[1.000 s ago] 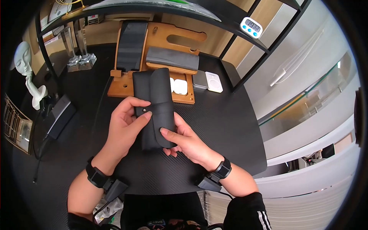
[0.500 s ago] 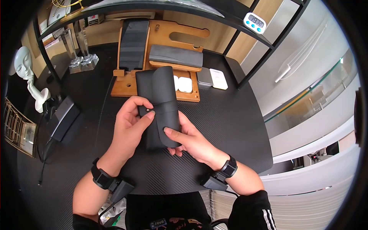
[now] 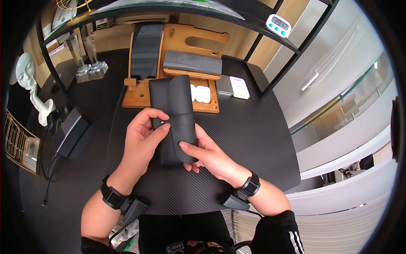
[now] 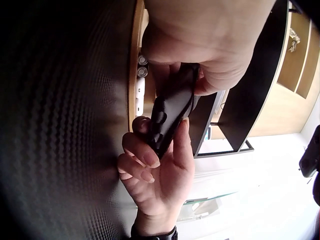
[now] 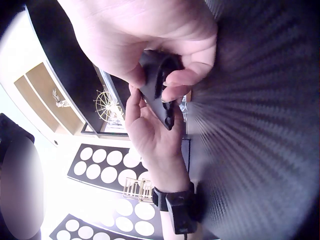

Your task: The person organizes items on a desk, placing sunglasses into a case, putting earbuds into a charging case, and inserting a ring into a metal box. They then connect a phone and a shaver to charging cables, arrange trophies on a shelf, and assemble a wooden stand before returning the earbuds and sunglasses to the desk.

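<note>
Both hands hold a black soft leather glasses case (image 3: 182, 99) upright over the desk, its long flap folded over from the right. A narrow band crosses the flap. At the case's left edge, my left hand (image 3: 141, 135) has thumb and index fingertip on either side of a small metal snap button (image 3: 162, 122). My right hand (image 3: 211, 158) grips the lower right part, thumb on the flap's front and the other fingers behind. The wrist views show the case (image 4: 172, 107) edge-on between both hands, its folded layers (image 5: 159, 102) visible at the lower end.
Beyond the case stands a wooden desk organizer (image 3: 137, 99) with a phone (image 3: 146, 51), a grey case (image 3: 192, 62) and white earbuds case (image 3: 202, 94). A white card-like pad (image 3: 240, 87) lies right of it. A white figurine (image 3: 36, 89) and black device (image 3: 69, 131) stand left.
The head view has shifted slightly. Both hands keep nearly the same hold on the glasses case, the left fingertips staying by the snap button.
</note>
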Tool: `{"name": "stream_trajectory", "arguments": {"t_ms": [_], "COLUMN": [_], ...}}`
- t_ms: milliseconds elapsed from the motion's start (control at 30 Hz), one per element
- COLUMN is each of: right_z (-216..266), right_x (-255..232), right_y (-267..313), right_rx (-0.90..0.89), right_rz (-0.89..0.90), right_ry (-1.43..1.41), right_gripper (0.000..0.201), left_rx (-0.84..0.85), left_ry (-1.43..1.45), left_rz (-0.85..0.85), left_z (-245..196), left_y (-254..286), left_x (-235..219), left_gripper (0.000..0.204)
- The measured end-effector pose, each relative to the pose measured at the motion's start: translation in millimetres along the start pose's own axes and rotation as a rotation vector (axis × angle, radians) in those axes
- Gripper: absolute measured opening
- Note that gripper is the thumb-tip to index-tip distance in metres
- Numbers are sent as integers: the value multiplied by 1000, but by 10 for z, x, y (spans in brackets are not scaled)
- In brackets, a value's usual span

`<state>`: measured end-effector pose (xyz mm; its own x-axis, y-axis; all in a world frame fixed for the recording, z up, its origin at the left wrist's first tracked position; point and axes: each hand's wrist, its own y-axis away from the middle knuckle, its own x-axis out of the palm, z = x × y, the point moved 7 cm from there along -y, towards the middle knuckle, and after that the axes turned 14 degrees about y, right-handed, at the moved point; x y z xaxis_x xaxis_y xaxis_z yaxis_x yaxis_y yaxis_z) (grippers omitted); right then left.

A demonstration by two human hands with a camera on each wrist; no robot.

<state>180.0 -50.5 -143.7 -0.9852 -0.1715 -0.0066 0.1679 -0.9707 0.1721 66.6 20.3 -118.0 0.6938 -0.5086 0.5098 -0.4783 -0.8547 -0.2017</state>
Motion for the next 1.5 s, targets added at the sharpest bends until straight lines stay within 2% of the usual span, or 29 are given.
{"name": "stream_trajectory", "arguments": {"t_ms": [633,800,933,1000,1067,1167,1267,1367,1400,1467,1500], "right_z": [-4,57,171,339,472,625,488,259,225,160,158], "right_x": [-8,-84,-218,-408,-673,-1164,-1735,-2235,-2320,-2521,-2588], "right_y": [15,17,38,99,168,324,426,525,524,595,593], "right_rx": [24,-41,-82,-142,-221,-274,-210,-81,-92,-35,-45], "right_rz": [-13,-66,-120,-263,-342,-546,-649,-828,-818,-954,-946], "right_ry": [-14,-12,-9,-49,-49,0,69,164,181,280,286], "right_gripper": [51,44,41,38,33,26,25,24,24,24,24], "left_rx": [-16,-44,-69,-55,-117,-129,-160,-192,-210,-212,-226], "left_ry": [13,0,28,71,68,89,110,132,132,136,135], "left_rz": [8,14,18,-8,37,42,33,30,29,24,19], "left_z": [39,-11,-48,-58,-9,56,91,121,141,156,163], "left_y": [-5,16,47,41,32,23,22,9,3,-8,-10], "left_x": [-18,43,103,109,105,50,45,12,1,-19,-27], "left_gripper": [15,17,36,43,50,46,41,39,38,38,37]}}
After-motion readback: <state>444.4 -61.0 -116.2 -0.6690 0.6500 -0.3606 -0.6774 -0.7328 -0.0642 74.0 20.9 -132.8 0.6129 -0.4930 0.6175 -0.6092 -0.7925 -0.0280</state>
